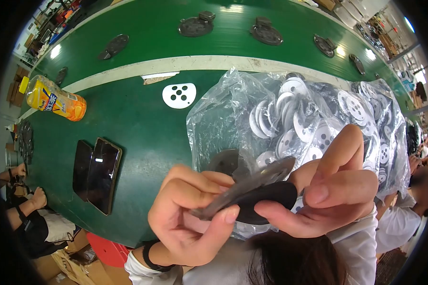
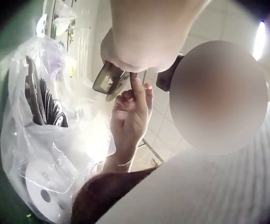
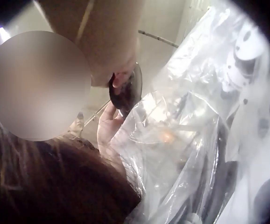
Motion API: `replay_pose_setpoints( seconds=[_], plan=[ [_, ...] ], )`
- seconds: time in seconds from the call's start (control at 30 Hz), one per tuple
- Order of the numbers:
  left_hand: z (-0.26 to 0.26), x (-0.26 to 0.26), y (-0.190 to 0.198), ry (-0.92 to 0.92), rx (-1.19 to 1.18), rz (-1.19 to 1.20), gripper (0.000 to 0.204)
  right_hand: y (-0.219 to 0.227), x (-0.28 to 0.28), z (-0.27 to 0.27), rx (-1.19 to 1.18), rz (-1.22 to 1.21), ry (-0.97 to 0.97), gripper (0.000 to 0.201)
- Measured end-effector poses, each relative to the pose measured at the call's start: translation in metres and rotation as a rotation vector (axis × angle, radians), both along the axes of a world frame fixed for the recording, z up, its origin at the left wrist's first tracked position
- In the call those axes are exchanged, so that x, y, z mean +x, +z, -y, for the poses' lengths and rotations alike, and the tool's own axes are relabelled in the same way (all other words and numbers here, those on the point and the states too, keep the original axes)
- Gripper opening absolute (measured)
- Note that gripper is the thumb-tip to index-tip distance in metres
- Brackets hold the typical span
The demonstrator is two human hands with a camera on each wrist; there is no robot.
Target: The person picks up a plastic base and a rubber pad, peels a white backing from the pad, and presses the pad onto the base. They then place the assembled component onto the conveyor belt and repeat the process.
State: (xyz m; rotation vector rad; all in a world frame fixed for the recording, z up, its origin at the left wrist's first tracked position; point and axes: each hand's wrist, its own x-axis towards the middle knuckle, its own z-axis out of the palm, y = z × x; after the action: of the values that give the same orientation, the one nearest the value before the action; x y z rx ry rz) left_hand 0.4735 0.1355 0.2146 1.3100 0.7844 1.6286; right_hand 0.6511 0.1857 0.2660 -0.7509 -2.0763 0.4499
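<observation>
In the head view my left hand [image 1: 188, 216] pinches a grey round plate [image 1: 266, 173] between thumb and fingers, tilted up to the right. A black disc [image 1: 271, 202] lies against the plate's underside. My right hand [image 1: 335, 194] pinches the disc at its right edge, with the thumb on its near side. Both parts are held up over the front of the green table. The right wrist view shows the dark disc [image 3: 124, 95] between the two hands, while in the left wrist view the forearm hides much of the parts.
A clear plastic bag [image 1: 214, 118] of white perforated discs spreads behind the hands. One white disc [image 1: 179, 96] lies alone. Two phones [image 1: 104, 175] and a yellow-capped drink bottle [image 1: 54, 99] stand left. Beyond, a green belt [image 1: 147, 38] carries several dark round parts.
</observation>
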Motion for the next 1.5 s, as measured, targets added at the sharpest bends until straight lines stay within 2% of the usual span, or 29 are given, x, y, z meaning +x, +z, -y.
replay_pose_setpoints(
  seconds=[0.07, 0.17, 0.37, 0.5, 0.57, 0.77, 0.97, 1.07, 1.2, 1.3, 1.37, 1.4, 1.47, 1.5],
  plan=[
    [0.0, 0.004, 0.001, 0.022, -0.117, 0.125, 0.02, 0.0, 0.001, -0.002, -0.022, 0.018, 0.061, 0.061],
    [0.0, 0.007, 0.004, 0.014, -0.177, 0.189, 0.02, -0.004, 0.0, -0.004, 0.002, -0.03, 0.041, 0.054],
    [-0.002, 0.009, 0.002, 0.029, -0.184, 0.233, 0.019, -0.014, -0.007, -0.01, 0.051, -0.097, 0.087, 0.044],
    [-0.003, 0.008, 0.003, 0.023, -0.187, 0.217, 0.019, -0.012, -0.006, -0.009, 0.008, -0.095, 0.066, 0.044],
    [-0.003, 0.008, 0.006, 0.025, -0.162, 0.196, 0.018, -0.006, -0.006, -0.008, -0.115, -0.091, 0.041, 0.044],
    [-0.004, 0.01, 0.006, 0.041, -0.174, 0.191, 0.018, -0.011, -0.005, -0.015, 0.017, -0.084, 0.085, 0.047],
    [-0.005, 0.015, 0.002, 0.069, -0.212, 0.241, 0.021, -0.01, -0.004, -0.014, -0.06, -0.006, 0.107, 0.05],
    [-0.008, 0.013, -0.003, 0.088, -0.21, 0.193, 0.022, -0.012, -0.001, -0.016, -0.137, 0.012, 0.138, 0.053],
    [-0.008, 0.015, -0.002, 0.086, -0.234, 0.229, 0.023, -0.013, -0.001, -0.019, -0.117, -0.006, 0.157, 0.052],
    [-0.009, 0.013, -0.002, 0.093, -0.275, 0.203, 0.021, -0.013, -0.002, -0.019, -0.177, 0.012, 0.12, 0.051],
    [-0.01, 0.015, 0.003, 0.063, -0.465, 0.305, 0.018, -0.014, -0.002, -0.021, -0.04, 0.075, 0.1, 0.05],
    [-0.01, 0.014, 0.003, 0.066, -0.467, 0.304, 0.018, -0.014, -0.003, -0.02, -0.042, 0.073, 0.102, 0.05],
    [-0.01, 0.011, 0.003, 0.008, -0.547, 0.36, 0.015, -0.011, -0.002, -0.018, -0.192, 0.149, 0.054, 0.051],
    [-0.01, 0.011, 0.003, 0.011, -0.548, 0.36, 0.015, -0.013, -0.002, -0.02, -0.193, 0.148, 0.057, 0.051]
  ],
)
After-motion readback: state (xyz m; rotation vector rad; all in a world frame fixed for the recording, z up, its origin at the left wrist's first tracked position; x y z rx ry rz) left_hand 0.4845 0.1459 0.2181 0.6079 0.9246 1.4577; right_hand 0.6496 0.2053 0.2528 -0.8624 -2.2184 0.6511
